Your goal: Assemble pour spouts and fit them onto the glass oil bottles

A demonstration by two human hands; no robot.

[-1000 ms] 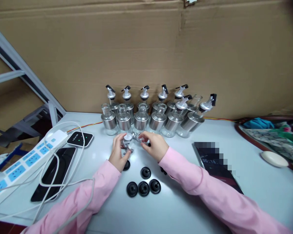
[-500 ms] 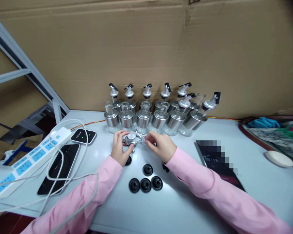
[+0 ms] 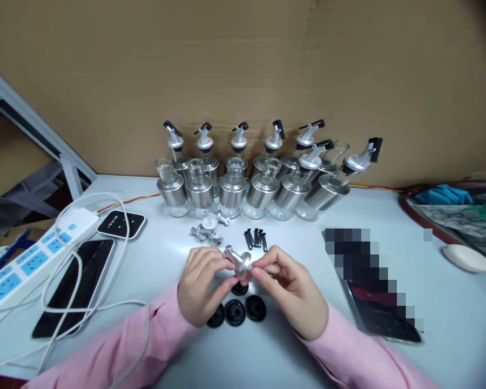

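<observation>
A silver pourer spout (image 3: 243, 263) is held up between my hands over the table. My left hand (image 3: 204, 281) has its fingers and thumb closed round the nozzle side. At the flanged end, the thumb and forefinger of my right hand (image 3: 295, 292) pinch together; whether a small part sits between them is hidden. Just below lie several black round stoppers (image 3: 235, 312), partly covered by my left hand. Beyond my fingers are a heap of silver spouts (image 3: 208, 229) and several small black levers (image 3: 256, 239).
Steel-sleeved glass bottles (image 3: 233, 194) stand in two rows by the cardboard wall, some topped with pourers. Leftward are a power strip (image 3: 36, 262), a black phone (image 3: 79, 286), a small Wi-Fi device (image 3: 121, 224) and loose white cables. A dark tablet (image 3: 384, 308) lies right.
Both hands have come back from the spout heap toward me, bringing one spout along. The heap and the black levers are now uncovered. The view has shifted slightly closer.
</observation>
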